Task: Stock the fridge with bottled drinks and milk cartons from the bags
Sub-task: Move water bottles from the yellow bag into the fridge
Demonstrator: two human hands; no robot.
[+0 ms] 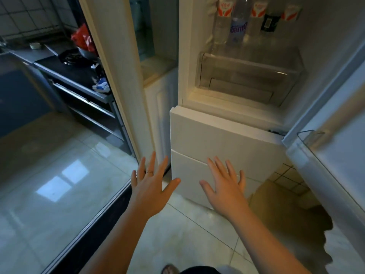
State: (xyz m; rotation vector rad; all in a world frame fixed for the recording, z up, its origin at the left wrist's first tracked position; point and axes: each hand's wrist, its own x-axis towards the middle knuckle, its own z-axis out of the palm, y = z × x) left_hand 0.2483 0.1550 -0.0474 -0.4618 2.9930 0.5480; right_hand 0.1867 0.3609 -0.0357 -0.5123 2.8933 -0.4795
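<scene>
Left hand (152, 184): open, fingers straight and spread, palm down, holding nothing; a thin ring (149, 172) sits on one finger. Right hand (225, 184): likewise open and spread, empty. Both hands hang in front of the lower part of the fridge (227, 139), the right one over its bottom white panel, the left one just beside that panel's left edge; whether either touches the panel cannot be told. The lower fronts of the fridge are flat, smooth, white and closed. Above them the upper compartment stands open, lit from inside, with a clear plastic drawer (248, 76), box-shaped with rounded corners, at its base. On the shelf over that drawer stand the bottles (221, 26) in a row, upright and close together: clear plastic ones with red and white labels, one with a blue label (237, 26), and one dark bottle (270, 16). The fridge door (335, 119) is swung out to the right, carrying a clear-walled door shelf (310, 135). The floor (59, 194) is of large pale glossy tiles that mirror a window. To the left, beyond a cream door frame (118, 76), a dark bench (75, 72) carries a crumpled red bag (83, 38) resting in a grey bowl (87, 53). A foot (169, 269) shows at the bottom edge.
</scene>
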